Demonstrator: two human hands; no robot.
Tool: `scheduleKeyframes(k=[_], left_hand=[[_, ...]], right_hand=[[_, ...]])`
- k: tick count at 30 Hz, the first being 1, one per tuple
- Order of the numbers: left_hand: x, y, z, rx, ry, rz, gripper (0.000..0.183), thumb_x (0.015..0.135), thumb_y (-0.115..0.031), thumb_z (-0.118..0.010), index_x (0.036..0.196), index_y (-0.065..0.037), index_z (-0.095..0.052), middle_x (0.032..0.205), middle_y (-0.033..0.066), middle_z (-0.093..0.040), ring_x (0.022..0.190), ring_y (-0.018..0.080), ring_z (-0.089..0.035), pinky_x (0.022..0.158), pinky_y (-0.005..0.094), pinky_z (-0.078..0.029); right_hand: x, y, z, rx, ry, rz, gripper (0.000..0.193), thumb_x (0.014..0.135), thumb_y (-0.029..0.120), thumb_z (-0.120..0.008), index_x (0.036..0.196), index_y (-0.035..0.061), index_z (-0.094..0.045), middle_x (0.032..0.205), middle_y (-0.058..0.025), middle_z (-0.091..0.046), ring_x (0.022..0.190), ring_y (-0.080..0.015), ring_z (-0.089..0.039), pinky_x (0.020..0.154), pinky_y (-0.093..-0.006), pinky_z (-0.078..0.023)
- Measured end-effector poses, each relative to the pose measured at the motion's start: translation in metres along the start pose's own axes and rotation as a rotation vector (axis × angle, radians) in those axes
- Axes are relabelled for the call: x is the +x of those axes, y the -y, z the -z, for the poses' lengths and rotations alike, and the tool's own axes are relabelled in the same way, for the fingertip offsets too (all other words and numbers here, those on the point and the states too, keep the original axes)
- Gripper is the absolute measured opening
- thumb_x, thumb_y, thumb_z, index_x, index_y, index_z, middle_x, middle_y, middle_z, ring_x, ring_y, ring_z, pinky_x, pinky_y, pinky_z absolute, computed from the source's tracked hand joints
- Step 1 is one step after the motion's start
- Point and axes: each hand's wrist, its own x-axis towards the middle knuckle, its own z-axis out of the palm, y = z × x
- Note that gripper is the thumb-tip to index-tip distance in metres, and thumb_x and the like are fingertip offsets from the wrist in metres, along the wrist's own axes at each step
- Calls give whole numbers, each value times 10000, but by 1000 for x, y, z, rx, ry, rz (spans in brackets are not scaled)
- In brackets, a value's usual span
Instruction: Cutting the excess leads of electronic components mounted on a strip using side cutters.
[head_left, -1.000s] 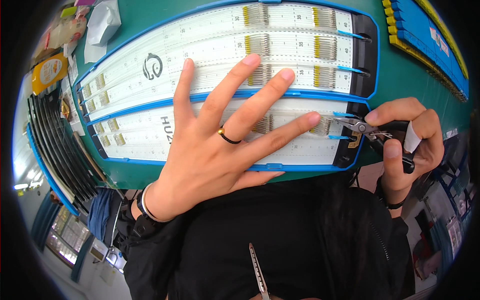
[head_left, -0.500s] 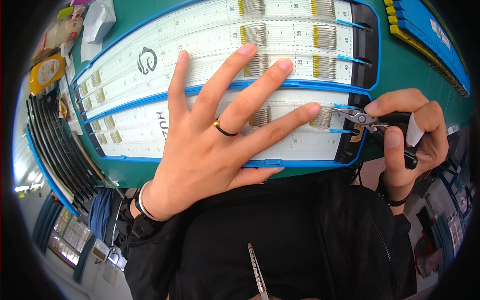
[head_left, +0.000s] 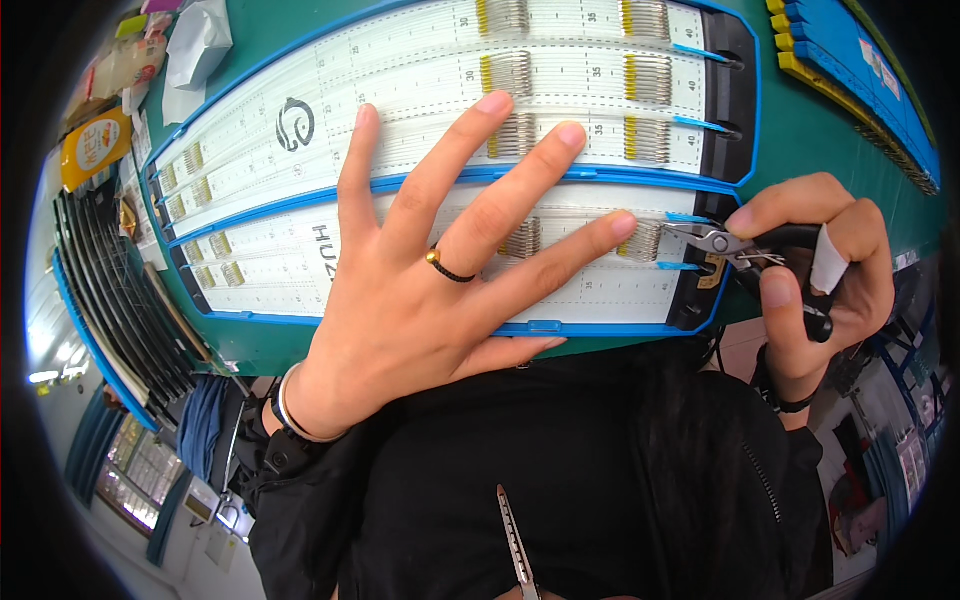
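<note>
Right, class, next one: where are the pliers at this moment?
In the head view, the pliers are right of centre, in the person's right hand, their tips over the right-hand end of the blue-edged case's lower half.

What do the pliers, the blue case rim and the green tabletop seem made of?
Pliers: grey sheen suggests a metal head; smooth black handles, likely plastic-coated.
Blue case rim: probably moulded plastic, smooth and evenly coloured.
Green tabletop: smooth, uniform, perhaps vinyl or rubber.

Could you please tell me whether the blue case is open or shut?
The case is open: both halves lie spread, white insides showing.
</note>
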Motion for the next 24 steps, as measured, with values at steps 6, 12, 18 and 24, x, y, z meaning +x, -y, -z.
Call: scheduleKeyframes(k=[6, 12, 18, 24], left_hand=[[-2, 2, -2, 29, -3, -23, 618, 799, -726, -479, 1263, -350, -633, 1464, 60, -461, 1381, 353, -356, 1148, 624, -105], [3, 0, 1, 23, 9, -14, 612, 810, -741, -449, 1243, -356, -646, 1453, 27, -477, 1387, 336, -350, 1153, 614, -105], [1, 0, 0, 41, 16, 8, 611, 817, -751, -428, 1236, -366, -649, 1446, 10, -484, 1386, 325, -350, 1158, 599, -103], [2, 0, 1, 52, 16, -1, 614, 827, -749, -409, 1234, -358, -652, 1450, 25, -482, 1385, 332, -350, 1157, 597, -99]], right_hand=[[0, -2, -1, -19, 13, 13, 261, 868, 107, -618, 804, 73, -367, 906, -235, -644, 729, -164, -569, 657, -270, -477], [0, 0, 4, -34, 22, 13, 255, 874, 98, -614, 800, 72, -371, 911, -235, -650, 722, -171, -571, 650, -276, -474], [1, -4, 0, -48, 51, 39, 257, 880, 97, -609, 793, 74, -367, 912, -234, -652, 732, -179, -579, 679, -292, -498], [0, 1, 0, 12, -2, -35, 268, 872, 109, -619, 814, 83, -359, 896, -230, -641, 716, -168, -553, 656, -282, -477]])
